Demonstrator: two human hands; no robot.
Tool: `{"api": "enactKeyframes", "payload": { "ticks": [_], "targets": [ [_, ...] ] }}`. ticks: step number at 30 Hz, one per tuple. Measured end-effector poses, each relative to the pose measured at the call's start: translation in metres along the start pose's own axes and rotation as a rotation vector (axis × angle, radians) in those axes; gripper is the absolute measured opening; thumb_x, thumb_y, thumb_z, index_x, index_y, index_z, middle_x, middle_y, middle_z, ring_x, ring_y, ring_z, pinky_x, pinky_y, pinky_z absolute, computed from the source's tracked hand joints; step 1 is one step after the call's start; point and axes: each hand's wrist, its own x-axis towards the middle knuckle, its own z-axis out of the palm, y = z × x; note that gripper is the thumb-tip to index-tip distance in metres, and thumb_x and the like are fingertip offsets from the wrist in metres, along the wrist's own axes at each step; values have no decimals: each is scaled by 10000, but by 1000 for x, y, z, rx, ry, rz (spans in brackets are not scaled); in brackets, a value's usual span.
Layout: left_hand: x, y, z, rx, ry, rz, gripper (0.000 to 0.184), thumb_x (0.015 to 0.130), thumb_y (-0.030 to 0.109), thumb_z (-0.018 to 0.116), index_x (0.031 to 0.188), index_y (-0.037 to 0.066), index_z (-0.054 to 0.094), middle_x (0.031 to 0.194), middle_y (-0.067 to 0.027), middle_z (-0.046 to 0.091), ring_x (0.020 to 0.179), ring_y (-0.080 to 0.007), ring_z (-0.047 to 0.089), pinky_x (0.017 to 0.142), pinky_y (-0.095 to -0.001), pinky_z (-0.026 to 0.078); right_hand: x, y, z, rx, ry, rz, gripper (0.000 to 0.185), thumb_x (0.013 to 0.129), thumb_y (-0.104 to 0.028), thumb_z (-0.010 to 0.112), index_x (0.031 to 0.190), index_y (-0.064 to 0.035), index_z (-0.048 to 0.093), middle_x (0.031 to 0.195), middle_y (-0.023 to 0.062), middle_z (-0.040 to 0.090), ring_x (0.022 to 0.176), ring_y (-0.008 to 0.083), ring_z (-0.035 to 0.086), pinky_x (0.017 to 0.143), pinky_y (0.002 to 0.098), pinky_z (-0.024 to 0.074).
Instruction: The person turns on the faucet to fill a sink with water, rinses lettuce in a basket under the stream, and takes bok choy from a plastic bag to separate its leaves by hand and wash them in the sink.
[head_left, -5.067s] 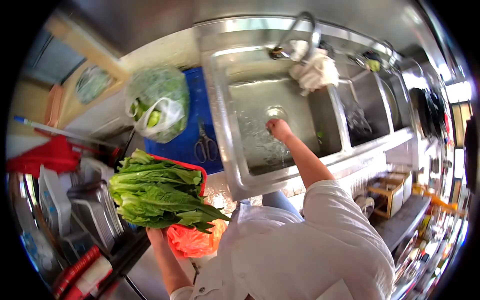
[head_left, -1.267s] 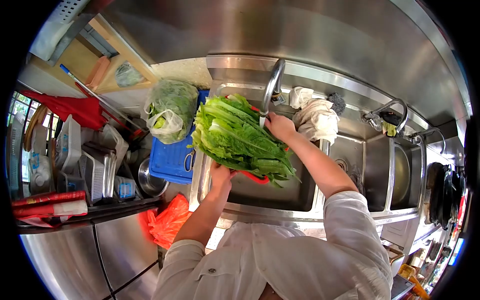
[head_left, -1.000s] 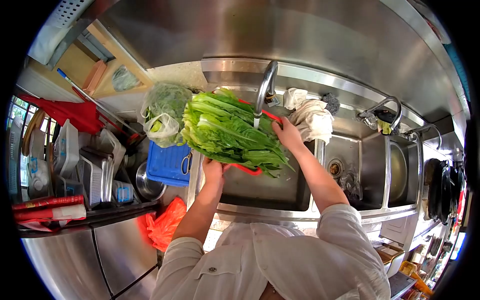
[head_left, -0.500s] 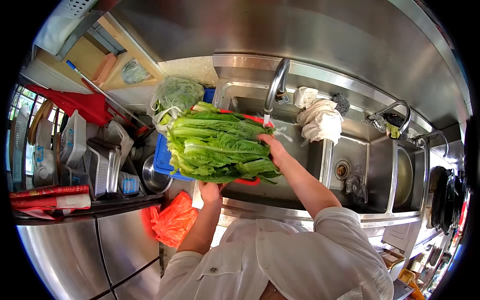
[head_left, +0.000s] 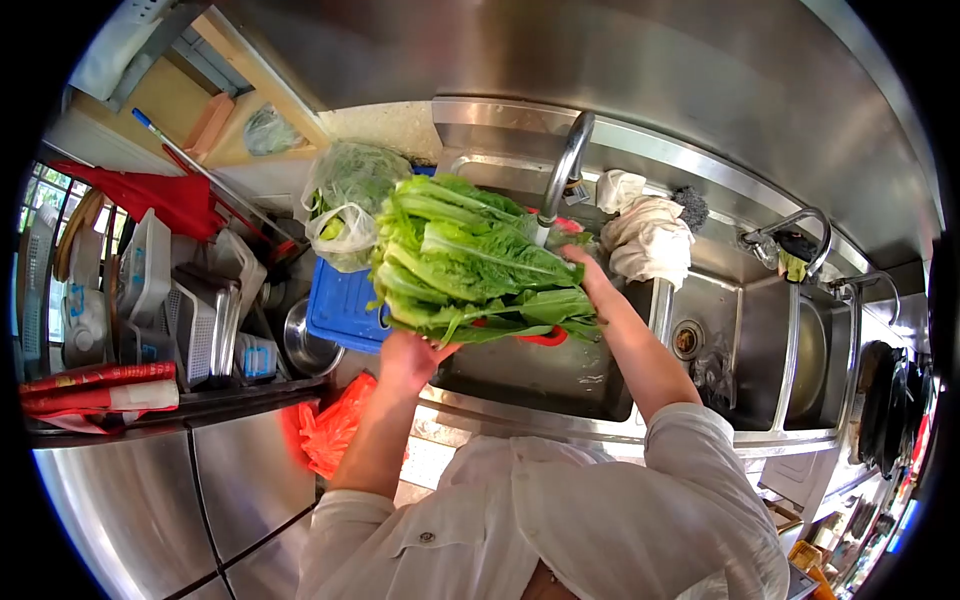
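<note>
A big heap of long green leafy lettuce (head_left: 480,255) lies over a red basket (head_left: 546,337), of which only bits of rim show. My left hand (head_left: 412,360) is closed at the near left side, its fingers partly hidden under the leaves. At the right end, my right hand (head_left: 584,268) grips the basket's edge, with leaves covering some of the fingers. The load is held above the left sink basin (head_left: 510,380), right by the curved faucet (head_left: 568,165). Most of the basket is hidden.
Left of the basin are a blue crate (head_left: 345,305) and a plastic bag of greens (head_left: 355,185). Pale cloths (head_left: 650,238) drape over the divider. A second basin (head_left: 725,300) lies to the right. An orange-red bag (head_left: 335,430) hangs near my left arm.
Both hands and the lettuce-filled basket have shifted right, further over the basin and under the faucet. More of the blue crate and the bag of greens shows now.
</note>
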Motion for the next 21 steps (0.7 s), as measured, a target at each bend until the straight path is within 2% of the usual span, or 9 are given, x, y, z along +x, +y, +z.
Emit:
{"api": "enactKeyframes", "payload": {
  "ticks": [2,5,8,9,12,13,14,17,21],
  "targets": [
    [6,-6,8,-9,33,-59,338,860,176,361,1164,44,429,1075,-136,536,936,-291,549,841,-505,440,5,5,-8,-19,79,-25,327,800,-318,493,947,-37,569,859,95,603,709,215,577,657,333,472],
    [9,-10,14,-46,-57,-100,305,788,16,434,1093,32,440,992,-98,532,801,-241,536,886,-496,421,40,17,-52,-14,85,-97,230,751,-223,538,864,-24,561,744,99,580,627,214,566,574,336,477],
    [-3,-20,22,-148,-103,52,468,717,-80,429,1158,71,407,1084,-52,497,973,-191,502,886,-429,426,43,25,-64,-64,158,-61,227,734,-213,548,860,-23,556,712,89,569,604,207,558,562,321,470],
    [-4,-24,19,-161,-221,79,468,758,-49,469,1190,106,379,1173,-26,437,1075,-177,438,929,-410,392,34,27,-56,-35,208,-77,232,725,-215,554,860,-27,552,708,87,564,595,208,554,559,319,467],
    [-6,-29,30,35,-131,103,427,828,86,509,1223,102,349,1147,-14,457,1030,-159,463,943,-437,378,43,32,-70,-30,167,-64,240,727,-211,549,872,-20,551,718,89,567,612,211,559,570,328,469],
    [2,-33,22,123,-61,128,450,845,170,538,1243,119,336,1113,-28,491,992,-158,502,848,-396,453,46,35,-73,-30,168,-59,240,727,-211,549,872,-20,551,718,89,567,612,211,559,570,328,469],
    [7,-33,21,121,-56,129,450,845,170,538,1243,119,336,1113,-28,491,992,-158,502,848,-396,453,44,35,-71,-25,179,-76,236,729,-206,545,870,-17,552,720,89,567,619,208,560,576,328,469],
    [24,-24,20,425,117,309,461,817,185,586,1204,123,345,1035,-84,535,862,-177,571,648,-332,517,34,32,-63,-9,165,-115,231,731,-192,540,873,-9,551,724,90,567,632,203,561,584,321,467],
    [45,-15,19,515,171,232,571,757,276,658,1201,148,324,1062,-70,520,857,-188,566,667,-328,498,41,34,-76,8,54,-104,225,729,-176,541,878,-7,546,721,80,564,626,192,560,579,308,460]
  ]
}}
